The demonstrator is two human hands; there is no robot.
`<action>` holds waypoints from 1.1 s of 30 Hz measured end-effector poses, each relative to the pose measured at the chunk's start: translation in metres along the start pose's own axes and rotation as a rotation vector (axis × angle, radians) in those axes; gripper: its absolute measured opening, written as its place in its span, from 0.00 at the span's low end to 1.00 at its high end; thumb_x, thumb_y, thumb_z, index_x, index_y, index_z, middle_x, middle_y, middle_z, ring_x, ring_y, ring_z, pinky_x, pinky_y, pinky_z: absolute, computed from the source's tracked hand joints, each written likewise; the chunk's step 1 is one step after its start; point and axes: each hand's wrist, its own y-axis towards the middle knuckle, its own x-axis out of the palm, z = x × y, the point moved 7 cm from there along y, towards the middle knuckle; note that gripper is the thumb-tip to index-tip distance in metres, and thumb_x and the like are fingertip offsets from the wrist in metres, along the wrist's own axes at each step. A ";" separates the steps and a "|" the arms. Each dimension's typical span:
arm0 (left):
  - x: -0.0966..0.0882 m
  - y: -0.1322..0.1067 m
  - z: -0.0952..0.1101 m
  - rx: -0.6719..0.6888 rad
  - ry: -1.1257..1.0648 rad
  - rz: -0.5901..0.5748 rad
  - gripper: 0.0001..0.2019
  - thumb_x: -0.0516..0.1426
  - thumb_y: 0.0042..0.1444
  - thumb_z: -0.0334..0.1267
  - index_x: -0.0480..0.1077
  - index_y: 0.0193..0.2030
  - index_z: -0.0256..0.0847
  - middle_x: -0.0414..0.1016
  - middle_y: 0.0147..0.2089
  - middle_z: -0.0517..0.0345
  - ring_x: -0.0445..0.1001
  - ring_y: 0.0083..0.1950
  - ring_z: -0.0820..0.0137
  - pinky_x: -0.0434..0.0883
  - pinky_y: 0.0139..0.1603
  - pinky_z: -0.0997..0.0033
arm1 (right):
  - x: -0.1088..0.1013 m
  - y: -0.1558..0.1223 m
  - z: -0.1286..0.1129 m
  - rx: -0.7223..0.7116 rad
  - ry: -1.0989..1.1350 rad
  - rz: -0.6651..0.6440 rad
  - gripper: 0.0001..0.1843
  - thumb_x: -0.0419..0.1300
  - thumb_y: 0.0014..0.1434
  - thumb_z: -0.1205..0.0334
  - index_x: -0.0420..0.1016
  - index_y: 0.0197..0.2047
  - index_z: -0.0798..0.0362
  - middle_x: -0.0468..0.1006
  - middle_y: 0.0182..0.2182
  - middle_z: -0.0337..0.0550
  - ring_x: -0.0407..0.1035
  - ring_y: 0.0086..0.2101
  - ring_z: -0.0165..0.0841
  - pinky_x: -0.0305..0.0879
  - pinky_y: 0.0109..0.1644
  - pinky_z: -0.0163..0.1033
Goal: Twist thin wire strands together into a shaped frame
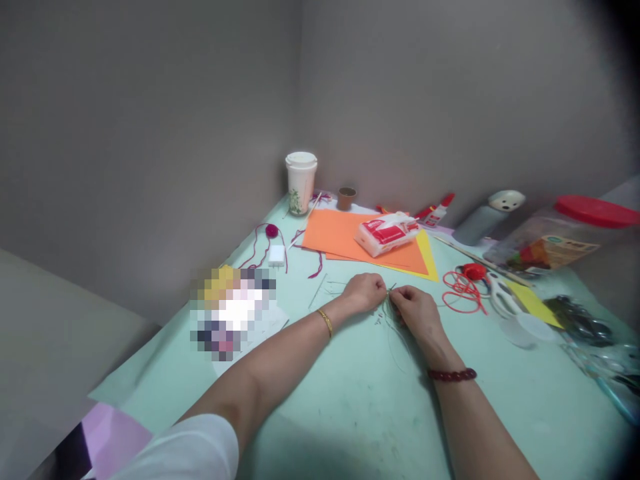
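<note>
My left hand (366,292) and my right hand (419,315) meet over the middle of the table, fingertips almost touching. Both are closed in a pinch on thin greenish strands (389,308); whether these are thread or wire I cannot tell. Loose ends of the strands trail down to the right over the tabletop. A short dark tip sticks up between the two pinches. Tiny scraps (379,320) lie just below my fingers. Left of my left hand, a few thin straight pieces (319,291) rest on the table.
Behind my hands, a tissue pack (387,233) lies on orange paper (330,230). A lidded cup (301,183) stands at the back. To the right are red cord (460,291), scissors (501,297), a grey bottle (480,220) and a red-lidded jar (545,240). A white block (277,255) sits left.
</note>
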 end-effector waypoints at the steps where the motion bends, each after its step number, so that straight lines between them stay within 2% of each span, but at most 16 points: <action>1: 0.000 0.000 0.000 0.004 0.012 0.020 0.10 0.50 0.52 0.34 0.72 0.34 0.40 0.72 0.24 0.61 0.70 0.31 0.73 0.66 0.36 0.76 | -0.001 0.000 -0.001 0.001 -0.020 0.015 0.13 0.53 0.49 0.53 0.72 0.27 0.55 0.69 0.17 0.40 0.64 0.19 0.32 0.56 0.25 0.35; 9: 0.000 0.000 -0.002 0.033 0.067 0.112 0.10 0.49 0.52 0.35 0.72 0.34 0.42 0.75 0.29 0.59 0.70 0.34 0.70 0.66 0.38 0.73 | -0.002 -0.001 -0.014 -0.070 -0.234 0.158 0.12 0.51 0.50 0.57 0.71 0.24 0.54 0.72 0.23 0.43 0.62 0.26 0.33 0.50 0.29 0.35; 14: 0.000 -0.001 -0.003 -0.003 0.012 0.032 0.11 0.48 0.53 0.35 0.71 0.36 0.41 0.70 0.22 0.62 0.70 0.29 0.73 0.67 0.37 0.75 | -0.002 0.000 -0.007 -0.068 -0.136 0.098 0.10 0.52 0.50 0.58 0.70 0.25 0.54 0.71 0.21 0.41 0.63 0.25 0.32 0.52 0.29 0.34; 19: 0.000 -0.002 -0.004 -0.007 -0.031 0.010 0.11 0.48 0.54 0.35 0.71 0.36 0.40 0.69 0.21 0.64 0.69 0.26 0.74 0.67 0.34 0.76 | 0.002 0.000 0.000 0.022 0.010 0.010 0.12 0.53 0.51 0.55 0.71 0.26 0.55 0.68 0.17 0.38 0.62 0.20 0.32 0.55 0.28 0.35; 24: 0.002 -0.002 -0.001 0.016 0.040 0.034 0.11 0.48 0.54 0.37 0.71 0.37 0.42 0.72 0.27 0.61 0.70 0.33 0.72 0.66 0.37 0.74 | -0.005 -0.005 -0.013 0.021 -0.138 0.096 0.13 0.53 0.50 0.55 0.74 0.26 0.55 0.74 0.24 0.45 0.66 0.28 0.36 0.54 0.31 0.37; 29: 0.009 0.004 -0.004 0.014 0.125 -0.007 0.11 0.50 0.52 0.40 0.71 0.35 0.42 0.75 0.34 0.56 0.71 0.38 0.67 0.68 0.38 0.71 | -0.006 -0.005 -0.014 0.087 -0.260 0.060 0.17 0.51 0.51 0.52 0.76 0.31 0.53 0.76 0.30 0.47 0.67 0.34 0.41 0.55 0.33 0.39; 33: 0.010 0.007 -0.007 -0.009 0.099 -0.035 0.11 0.50 0.53 0.43 0.71 0.30 0.42 0.75 0.30 0.56 0.71 0.37 0.66 0.69 0.39 0.69 | -0.005 0.001 -0.006 0.077 -0.351 0.061 0.20 0.50 0.49 0.47 0.76 0.33 0.51 0.76 0.30 0.46 0.68 0.32 0.42 0.58 0.31 0.39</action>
